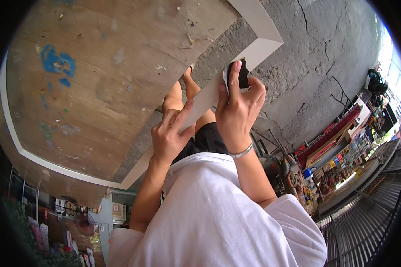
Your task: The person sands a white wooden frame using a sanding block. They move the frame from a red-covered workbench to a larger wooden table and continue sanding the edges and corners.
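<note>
A large white rectangular frame (204, 103) lies across a paint-stained wooden board (97, 100), and one mitred corner reaches past the board's edge over the floor. My left hand (170, 133) grips the near side of this frame, with the thumb towards me and the fingers over the strip. Further along the same side, my right hand (239, 100) holds a folded black sheet, seemingly sandpaper (244, 75), against the strip near the corner. Its index finger lies along the black sheet. The sheet's underside is hidden.
Cracked rough concrete floor (300, 66) spreads to the right. Beyond it stand crowded shelves with goods (344, 160) and stacked boards (334, 143). At the lower left are a fan (85, 223), a row of shoes (62, 207) and framed pictures (119, 212).
</note>
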`<move>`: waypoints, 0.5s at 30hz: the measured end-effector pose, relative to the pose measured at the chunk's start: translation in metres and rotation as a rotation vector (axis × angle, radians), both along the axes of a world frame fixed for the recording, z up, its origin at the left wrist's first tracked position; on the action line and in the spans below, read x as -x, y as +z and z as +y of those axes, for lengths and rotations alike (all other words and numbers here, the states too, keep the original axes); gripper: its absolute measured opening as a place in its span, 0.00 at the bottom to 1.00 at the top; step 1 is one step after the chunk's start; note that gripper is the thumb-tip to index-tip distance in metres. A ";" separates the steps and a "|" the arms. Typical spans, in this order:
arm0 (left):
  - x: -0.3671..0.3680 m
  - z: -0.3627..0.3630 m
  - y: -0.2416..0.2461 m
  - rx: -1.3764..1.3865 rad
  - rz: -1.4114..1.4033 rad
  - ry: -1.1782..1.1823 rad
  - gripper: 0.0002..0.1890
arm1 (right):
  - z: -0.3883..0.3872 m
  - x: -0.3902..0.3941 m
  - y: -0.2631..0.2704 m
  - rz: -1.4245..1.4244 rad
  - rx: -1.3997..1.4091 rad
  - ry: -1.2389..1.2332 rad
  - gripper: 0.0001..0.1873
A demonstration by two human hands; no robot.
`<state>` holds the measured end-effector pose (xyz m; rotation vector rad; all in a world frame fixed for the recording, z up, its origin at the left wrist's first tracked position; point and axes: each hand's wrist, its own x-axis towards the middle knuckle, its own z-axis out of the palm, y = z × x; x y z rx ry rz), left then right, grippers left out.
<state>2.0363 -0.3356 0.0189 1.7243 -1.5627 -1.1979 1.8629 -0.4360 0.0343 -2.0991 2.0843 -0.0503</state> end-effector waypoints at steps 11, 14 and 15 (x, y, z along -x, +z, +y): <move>0.000 0.001 -0.002 0.009 -0.015 0.007 0.34 | -0.001 0.002 -0.003 -0.018 0.108 0.040 0.29; 0.000 0.001 0.000 0.003 -0.029 0.010 0.34 | -0.017 0.006 -0.009 0.028 0.126 -0.080 0.28; 0.000 0.001 0.000 0.008 -0.027 0.011 0.34 | -0.013 0.004 -0.008 -0.008 0.131 -0.040 0.28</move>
